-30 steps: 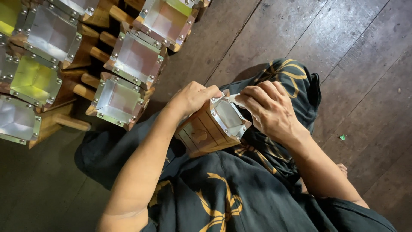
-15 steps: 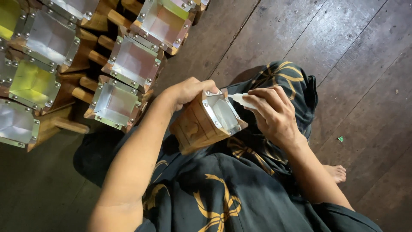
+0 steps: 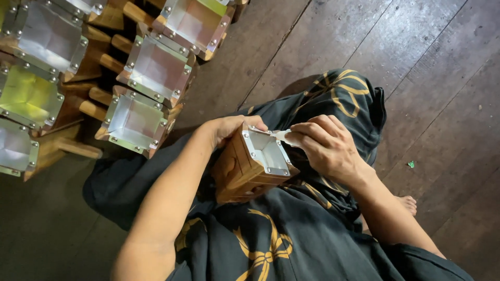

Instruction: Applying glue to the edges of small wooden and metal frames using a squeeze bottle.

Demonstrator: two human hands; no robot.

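The person's left hand is gripping the top corner of a wooden box with a metal-lined opening, resting it on the lap, while the right hand is closed around a small white tube whose tip is touching the metal rim. Since half a second ago, the box is sitting a little more upright and the tube is now pressing at the rim's near corner. More such boxes are lying on the wooden floor nearby.

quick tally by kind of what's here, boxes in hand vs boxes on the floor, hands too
Metal-lined wooden box in hand: 1, held by the left hand
Metal-lined wooden boxes on the floor: 7 in view, some cut off by the edge
White stick-like thing in the right hand: 1
Hands: 2
Total: 11
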